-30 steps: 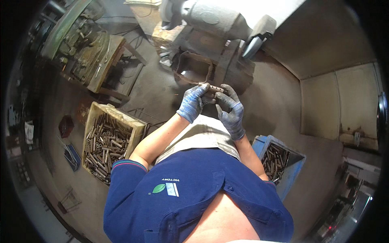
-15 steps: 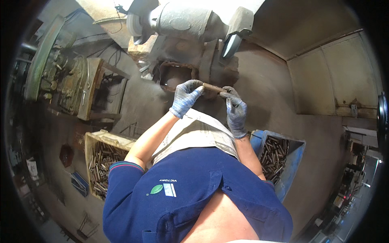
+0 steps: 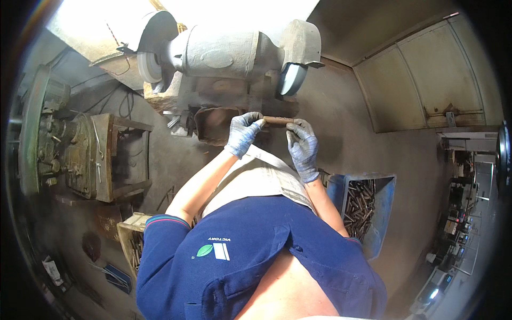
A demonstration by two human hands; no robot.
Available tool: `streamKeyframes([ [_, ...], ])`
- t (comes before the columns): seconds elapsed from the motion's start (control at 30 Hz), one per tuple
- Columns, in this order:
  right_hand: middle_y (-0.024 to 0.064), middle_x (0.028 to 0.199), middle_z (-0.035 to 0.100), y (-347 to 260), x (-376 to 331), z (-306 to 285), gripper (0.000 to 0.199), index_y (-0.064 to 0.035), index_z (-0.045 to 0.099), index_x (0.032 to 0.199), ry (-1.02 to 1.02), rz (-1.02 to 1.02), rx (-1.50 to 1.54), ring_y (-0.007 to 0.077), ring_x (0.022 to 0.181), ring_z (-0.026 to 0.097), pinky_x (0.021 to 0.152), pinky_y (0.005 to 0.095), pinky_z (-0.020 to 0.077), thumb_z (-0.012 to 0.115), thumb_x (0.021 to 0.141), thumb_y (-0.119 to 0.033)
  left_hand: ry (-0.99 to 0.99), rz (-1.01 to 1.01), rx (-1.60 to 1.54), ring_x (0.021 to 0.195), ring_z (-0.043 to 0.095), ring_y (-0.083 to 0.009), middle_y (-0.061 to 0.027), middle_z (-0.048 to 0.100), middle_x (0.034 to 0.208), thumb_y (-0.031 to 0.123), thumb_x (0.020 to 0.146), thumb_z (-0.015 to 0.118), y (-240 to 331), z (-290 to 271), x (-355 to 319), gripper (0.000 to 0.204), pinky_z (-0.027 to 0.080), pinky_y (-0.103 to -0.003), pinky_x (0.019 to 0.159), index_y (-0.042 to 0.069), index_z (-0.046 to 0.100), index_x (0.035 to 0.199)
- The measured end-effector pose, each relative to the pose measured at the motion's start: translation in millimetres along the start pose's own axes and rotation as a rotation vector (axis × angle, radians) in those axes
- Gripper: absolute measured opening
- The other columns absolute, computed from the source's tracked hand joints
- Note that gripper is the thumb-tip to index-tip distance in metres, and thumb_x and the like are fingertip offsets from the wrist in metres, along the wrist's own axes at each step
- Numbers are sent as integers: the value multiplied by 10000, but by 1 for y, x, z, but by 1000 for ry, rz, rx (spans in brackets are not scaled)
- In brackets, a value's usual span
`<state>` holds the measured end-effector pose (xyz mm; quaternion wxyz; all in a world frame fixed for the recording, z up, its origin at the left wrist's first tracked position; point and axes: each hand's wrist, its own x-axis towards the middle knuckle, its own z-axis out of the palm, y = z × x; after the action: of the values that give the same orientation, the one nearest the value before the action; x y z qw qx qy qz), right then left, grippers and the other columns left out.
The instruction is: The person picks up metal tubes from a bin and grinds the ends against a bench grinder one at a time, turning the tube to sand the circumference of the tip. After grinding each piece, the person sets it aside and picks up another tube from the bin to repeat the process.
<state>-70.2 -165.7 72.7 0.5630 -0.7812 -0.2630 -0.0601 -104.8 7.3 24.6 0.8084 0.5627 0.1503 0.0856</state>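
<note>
Between my hands is a short brown metal rod [image 3: 276, 121], lying nearly level in front of me. My left hand [image 3: 244, 134], in a blue-grey glove, pinches the rod's left end between thumb and fingers. The other end is gripped by my right hand [image 3: 303, 148], gloved the same way. Beyond the rod stands a grey bench grinder [image 3: 221, 53], with a wheel [image 3: 150, 66] at its left and another wheel [image 3: 292, 80] under a guard at its right. The rod is apart from both wheels.
A blue bin [image 3: 385, 213] of metal rods stands by my right arm. At my left elbow, a pale crate [image 3: 127, 234] holds more metal parts, partly hidden. A green machine [image 3: 74, 154] stands to the left; metal panels [image 3: 421, 74] rise at the far right.
My view has shifted, so the grinder shows lower and more fully. The rod has gone from slanting down to the right to nearly level; both hands keep hold of it.
</note>
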Motion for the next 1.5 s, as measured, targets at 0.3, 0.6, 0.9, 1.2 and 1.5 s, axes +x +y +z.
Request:
streamKeyframes([
  [0.3, 126, 1094, 590, 56, 14, -9, 170, 19, 655, 980, 57, 162, 160, 192, 1041, 550, 877, 278, 452, 585, 825, 9, -5, -33, 129, 729, 584, -75, -24, 646, 820, 35, 814, 640, 3, 20, 42, 120, 486, -213, 680, -19, 649, 921],
  [0.6, 101, 1044, 635, 84, 44, -27, 206, 24, 645, 1001, -22, 155, 121, 167, 1058, 562, 889, 257, 445, 614, 797, 33, 152, -160, -374, 712, 634, -204, -123, 646, 840, -10, 836, 586, -23, 52, 71, 103, 554, -300, 682, -58, 623, 918],
  [0.9, 82, 924, 652, 104, 55, -33, 136, -3, 663, 950, 16, 158, 84, 147, 869, 593, 785, 269, 465, 584, 839, -7, 184, -244, -381, 716, 639, -177, -105, 657, 829, 27, 844, 600, -33, 69, 80, 101, 535, -263, 681, -35, 624, 921],
  [1.2, 87, 915, 665, 101, 55, 0, 142, -1, 666, 945, -32, 263, 206, 117, 838, 620, 735, 240, 487, 655, 808, -38, 243, -196, -272, 678, 638, -164, -110, 652, 800, 19, 849, 584, -30, 33, 84, 81, 547, -265, 598, -35, 623, 895],
  [1.5, 98, 898, 677, 109, 54, 10, 131, 8, 668, 920, -33, 294, 261, 117, 811, 624, 730, 245, 483, 646, 823, -78, 254, -170, -239, 646, 646, -160, -86, 649, 766, 17, 843, 594, -28, 23, 89, 70, 520, -231, 511, -40, 627, 866],
])
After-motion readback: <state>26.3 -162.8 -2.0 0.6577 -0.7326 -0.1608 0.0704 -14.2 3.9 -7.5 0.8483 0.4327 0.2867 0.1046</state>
